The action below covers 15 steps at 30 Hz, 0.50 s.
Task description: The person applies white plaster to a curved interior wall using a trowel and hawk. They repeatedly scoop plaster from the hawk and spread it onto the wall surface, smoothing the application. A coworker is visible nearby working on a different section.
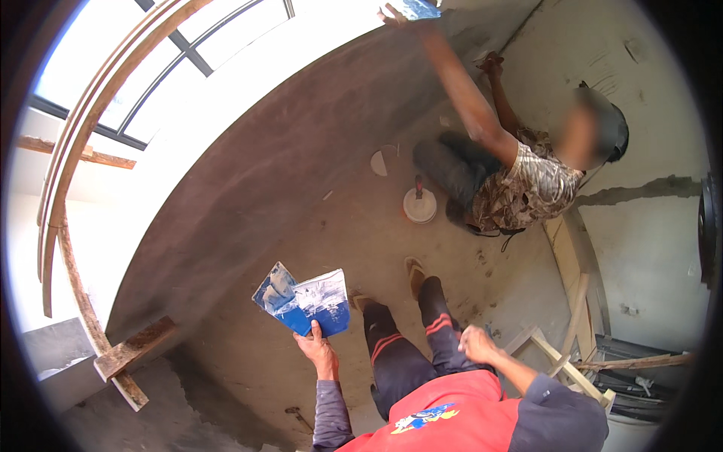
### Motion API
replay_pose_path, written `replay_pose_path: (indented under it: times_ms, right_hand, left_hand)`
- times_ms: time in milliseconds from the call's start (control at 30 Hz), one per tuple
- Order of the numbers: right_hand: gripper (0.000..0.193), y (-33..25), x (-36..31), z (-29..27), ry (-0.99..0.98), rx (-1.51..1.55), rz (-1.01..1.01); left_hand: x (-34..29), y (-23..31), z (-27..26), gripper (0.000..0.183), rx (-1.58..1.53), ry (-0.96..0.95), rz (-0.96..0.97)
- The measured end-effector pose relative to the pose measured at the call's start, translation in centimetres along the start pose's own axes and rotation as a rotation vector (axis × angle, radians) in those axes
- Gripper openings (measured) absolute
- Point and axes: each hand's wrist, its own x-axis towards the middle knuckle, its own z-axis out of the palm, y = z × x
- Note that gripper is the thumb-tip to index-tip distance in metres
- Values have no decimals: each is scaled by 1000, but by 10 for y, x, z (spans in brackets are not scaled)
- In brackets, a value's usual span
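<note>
My left hand (318, 352) grips two blue putty spreaders together, thumb on top, their blades fanned apart. The left spreader (276, 292) and the right spreader (328, 295) are both smeared with white putty. Near my thigh, my right hand (476, 345) is curled into a loose fist, with nothing visible in it. On the floor ahead stands a round white bucket (419, 206), a dark-red handle showing at its top. A crouching co-worker (520, 184) reaches one arm up toward the wall, a blue, putty-smeared blade (419, 9) at that hand.
A grey wall (263, 128) curves along the left, below a window (188, 53). Wooden poles (75, 151) and a short plank (135, 348) stand at the left. Lumber (576, 316) leans at the right. A pale round piece (379, 163) lies beyond the bucket.
</note>
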Motion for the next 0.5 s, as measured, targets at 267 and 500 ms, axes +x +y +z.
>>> replay_pose_path:
  times_ms: [267, 500]
  right_hand:
    - [13, -86, -19, 9, -567, -81, -96]
    - [4, -69, 191, 54, 161, -38, -260]
  left_hand:
    - [65, -38, -40, 44, 118, -142, -145]
    - [141, -111, -127, 36, 270, -300, -160]
